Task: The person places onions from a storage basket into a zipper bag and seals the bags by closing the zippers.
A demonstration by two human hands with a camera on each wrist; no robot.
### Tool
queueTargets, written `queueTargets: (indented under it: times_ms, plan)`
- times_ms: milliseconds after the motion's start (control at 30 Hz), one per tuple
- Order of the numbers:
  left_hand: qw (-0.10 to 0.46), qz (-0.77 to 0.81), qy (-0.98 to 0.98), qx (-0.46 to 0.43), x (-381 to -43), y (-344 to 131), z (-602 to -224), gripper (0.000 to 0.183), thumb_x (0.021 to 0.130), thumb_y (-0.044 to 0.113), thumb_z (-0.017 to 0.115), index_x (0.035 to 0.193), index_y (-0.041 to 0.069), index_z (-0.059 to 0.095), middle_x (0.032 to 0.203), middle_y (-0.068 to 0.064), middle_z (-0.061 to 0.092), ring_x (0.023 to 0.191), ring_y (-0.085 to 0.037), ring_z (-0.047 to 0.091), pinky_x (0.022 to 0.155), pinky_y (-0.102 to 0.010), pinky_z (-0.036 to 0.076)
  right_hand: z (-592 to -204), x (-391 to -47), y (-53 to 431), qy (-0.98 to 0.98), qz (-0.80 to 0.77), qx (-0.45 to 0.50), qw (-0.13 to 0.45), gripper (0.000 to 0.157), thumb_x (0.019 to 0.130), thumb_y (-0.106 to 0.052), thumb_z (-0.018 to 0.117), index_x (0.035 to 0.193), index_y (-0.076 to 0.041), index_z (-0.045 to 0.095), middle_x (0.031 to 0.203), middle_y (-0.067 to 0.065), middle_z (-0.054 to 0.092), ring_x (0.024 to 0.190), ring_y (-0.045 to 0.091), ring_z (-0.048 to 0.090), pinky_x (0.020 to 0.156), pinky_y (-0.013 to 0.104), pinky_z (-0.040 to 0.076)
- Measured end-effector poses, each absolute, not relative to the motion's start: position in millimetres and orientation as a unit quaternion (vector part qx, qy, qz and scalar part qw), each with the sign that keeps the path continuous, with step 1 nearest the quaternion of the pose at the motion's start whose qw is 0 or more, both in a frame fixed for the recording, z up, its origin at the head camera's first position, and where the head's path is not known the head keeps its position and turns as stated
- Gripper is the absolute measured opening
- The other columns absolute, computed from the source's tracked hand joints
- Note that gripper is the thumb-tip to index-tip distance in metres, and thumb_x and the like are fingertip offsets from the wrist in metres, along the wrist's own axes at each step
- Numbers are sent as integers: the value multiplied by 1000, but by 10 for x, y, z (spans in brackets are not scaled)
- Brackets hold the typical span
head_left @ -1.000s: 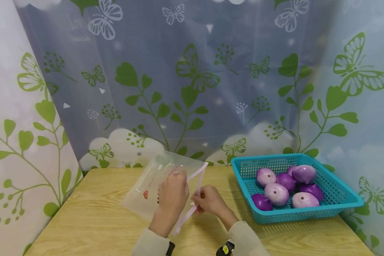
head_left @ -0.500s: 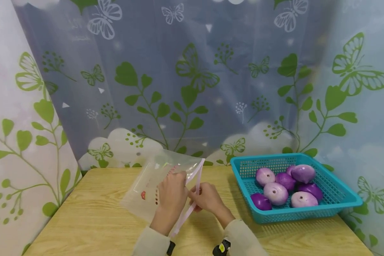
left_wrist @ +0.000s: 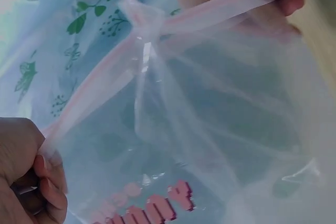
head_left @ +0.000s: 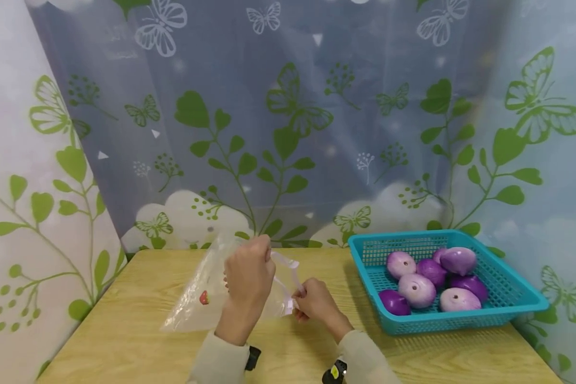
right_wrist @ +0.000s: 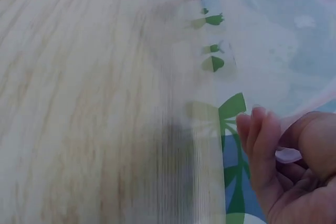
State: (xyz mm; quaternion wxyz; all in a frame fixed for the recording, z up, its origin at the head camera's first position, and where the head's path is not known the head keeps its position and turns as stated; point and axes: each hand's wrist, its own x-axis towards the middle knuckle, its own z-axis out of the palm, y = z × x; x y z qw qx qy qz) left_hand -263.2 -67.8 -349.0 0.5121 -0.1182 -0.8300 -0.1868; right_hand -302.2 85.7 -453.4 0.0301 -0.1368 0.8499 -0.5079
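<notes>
Both hands hold a see-through zip bag (head_left: 197, 304) by its pink-edged mouth, over the table. In the left wrist view, red printed letters (left_wrist: 163, 208) show on its side. My left hand (head_left: 249, 277) grips one side of the mouth, its knuckles raised and its fingertips mostly hidden in the head view. My right hand (head_left: 317, 301) pinches the pink strip (head_left: 295, 277) on the opposite side between thumb and fingers. Between the hands the mouth is spread and creased, with a gap showing between its two edges.
To the right stands a turquoise basket (head_left: 403, 322) with several purple onions (head_left: 416, 290) in it. The wooden table (head_left: 125, 314) runs back to a curtain (head_left: 317, 160) with printed leaves and butterflies.
My left hand has moved up and left, pulling its side of the bag. The mouth strip, straighter before, is now spread and bent. The right hand has stayed nearly in place.
</notes>
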Motion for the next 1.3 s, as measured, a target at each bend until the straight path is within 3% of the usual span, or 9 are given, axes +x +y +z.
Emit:
queueTargets:
  times_ms: [67,233,433,633,900,1100,1300]
  plan:
    - [500,-189,-838,-113,-2610,-676,-3434,48,57,-23,48,60,18,23,63,7,15,58,-8,10,50,-19,6,-4538,-3025,885,853,-504,-130,31,16,90,5,63,77,6,72,54,8,67,41,6,60,45,30,61]
    - [392,-178,-900,-70,-2530,-688,-3399,42,63,-20,58,56,15,38,53,4,32,49,-11,27,41,-22,19,-4516,-3031,913,850,-508,-137,30,13,91,0,67,85,8,75,56,7,68,42,5,61,44,29,60]
    - [317,-171,-932,-38,-2536,-720,-3472,33,69,-13,67,63,15,51,60,-4,58,50,-23,51,40,-32,34,-4462,-3015,890,841,-512,-166,52,15,96,-1,64,95,10,74,61,12,71,45,9,65,45,32,61]
    - [293,-194,-934,-66,-2562,-773,-3464,26,70,-10,68,72,15,59,71,-4,60,54,-20,49,41,-28,33,-4403,-2985,899,848,-491,-188,75,16,98,-1,63,97,12,72,61,13,70,46,8,64,45,30,60]
    - [335,-206,-918,-58,-2533,-883,-3326,28,69,-16,64,75,10,73,77,-8,67,63,-25,57,39,-26,37,-4445,-2974,1035,856,-476,-175,102,15,97,0,62,90,9,72,63,15,70,47,9,64,46,30,61]
    - [262,-199,-942,-62,-2505,-912,-3314,20,73,-7,69,77,12,75,82,-9,72,52,-18,49,38,-25,35,-4425,-2981,1053,850,-485,-184,92,11,95,-1,66,92,7,72,65,11,69,47,9,64,47,33,62]
    - [207,-200,-956,-63,-2494,-919,-3284,4,79,12,79,82,15,78,68,0,67,52,-15,51,43,-28,40,-4392,-2983,1043,844,-495,-186,88,9,94,1,66,95,9,71,67,16,72,48,12,66,47,34,62]
